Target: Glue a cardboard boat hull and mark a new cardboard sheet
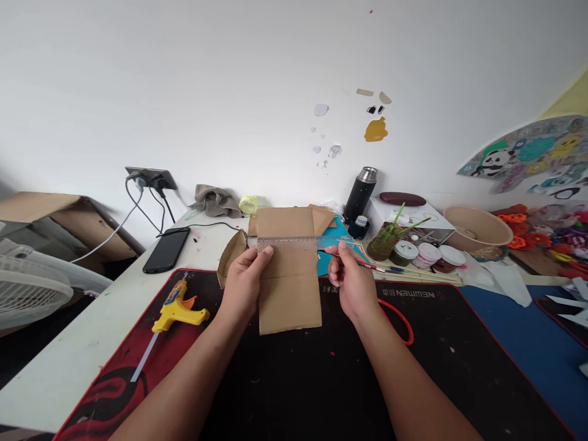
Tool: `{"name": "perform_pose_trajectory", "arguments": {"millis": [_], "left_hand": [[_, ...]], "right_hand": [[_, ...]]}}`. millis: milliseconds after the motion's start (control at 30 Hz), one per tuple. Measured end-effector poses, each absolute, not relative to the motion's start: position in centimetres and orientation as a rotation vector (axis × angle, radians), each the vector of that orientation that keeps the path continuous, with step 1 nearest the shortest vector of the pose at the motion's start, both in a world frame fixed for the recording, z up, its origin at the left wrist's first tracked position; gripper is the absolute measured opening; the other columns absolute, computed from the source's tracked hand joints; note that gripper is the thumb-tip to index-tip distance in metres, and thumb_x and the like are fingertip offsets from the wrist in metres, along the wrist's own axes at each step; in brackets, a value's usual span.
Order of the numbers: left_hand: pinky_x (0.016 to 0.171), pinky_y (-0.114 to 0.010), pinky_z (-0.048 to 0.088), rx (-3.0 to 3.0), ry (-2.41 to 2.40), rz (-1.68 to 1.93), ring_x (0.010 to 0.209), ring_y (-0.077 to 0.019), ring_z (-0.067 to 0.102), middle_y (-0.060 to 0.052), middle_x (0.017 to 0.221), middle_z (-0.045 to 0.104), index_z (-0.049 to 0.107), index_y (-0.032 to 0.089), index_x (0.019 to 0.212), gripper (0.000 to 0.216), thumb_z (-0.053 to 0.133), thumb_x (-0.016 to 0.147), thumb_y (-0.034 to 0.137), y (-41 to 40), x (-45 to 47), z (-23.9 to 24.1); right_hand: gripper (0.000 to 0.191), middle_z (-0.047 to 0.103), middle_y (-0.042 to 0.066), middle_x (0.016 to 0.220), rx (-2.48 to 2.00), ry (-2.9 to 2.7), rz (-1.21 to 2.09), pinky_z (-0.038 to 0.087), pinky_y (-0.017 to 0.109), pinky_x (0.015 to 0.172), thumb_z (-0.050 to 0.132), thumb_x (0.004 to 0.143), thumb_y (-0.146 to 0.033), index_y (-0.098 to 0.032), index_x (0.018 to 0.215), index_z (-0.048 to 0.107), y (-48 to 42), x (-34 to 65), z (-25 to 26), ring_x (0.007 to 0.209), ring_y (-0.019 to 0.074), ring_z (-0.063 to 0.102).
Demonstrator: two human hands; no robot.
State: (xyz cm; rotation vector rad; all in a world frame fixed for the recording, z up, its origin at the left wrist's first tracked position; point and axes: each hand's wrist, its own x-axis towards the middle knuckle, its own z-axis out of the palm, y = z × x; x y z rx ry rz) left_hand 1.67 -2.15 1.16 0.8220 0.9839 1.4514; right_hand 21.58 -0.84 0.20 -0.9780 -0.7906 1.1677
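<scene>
My left hand (245,275) pinches the left edge of a tan cardboard piece (290,300), thumb on top, at the left end of a clear ruler (294,242). The ruler lies across the cardboard and reaches past its right edge. My right hand (351,278) grips the ruler's right end between thumb and curled fingers. A slim red-and-dark pen (370,265) shows beside that hand; I cannot tell whether the fingers hold it. Partly hidden by my right forearm is a red loop handle (407,324). A curved cardboard scrap (232,254) stands left of the piece.
A yellow glue gun (179,313) lies on the black-and-red mat (285,392). A phone (166,250), grey cloth (215,201) and tape roll (248,204) are at left. Behind my right hand stand a black flask (361,196), a green-stemmed cup (382,244) and several jars (427,255).
</scene>
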Motion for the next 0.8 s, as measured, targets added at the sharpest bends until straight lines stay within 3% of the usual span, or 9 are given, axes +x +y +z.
{"name": "perform_pose_trajectory", "arguments": {"millis": [800], "left_hand": [[0.087,-0.038,0.063,0.819,0.995,1.544,0.1,-0.0306,0.079,-0.009,0.107,0.086,0.087,0.021,0.108,0.049,0.096,0.075,0.056,-1.83,1.21,0.77]], "right_hand": [[0.064,0.05,-0.004,0.052,-0.964,-0.78,1.186,0.027,0.022,0.039,0.087,0.073,-0.081,-0.018,0.076,0.077,-0.89,21.5,0.4,0.045,0.0093,0.044]]}}
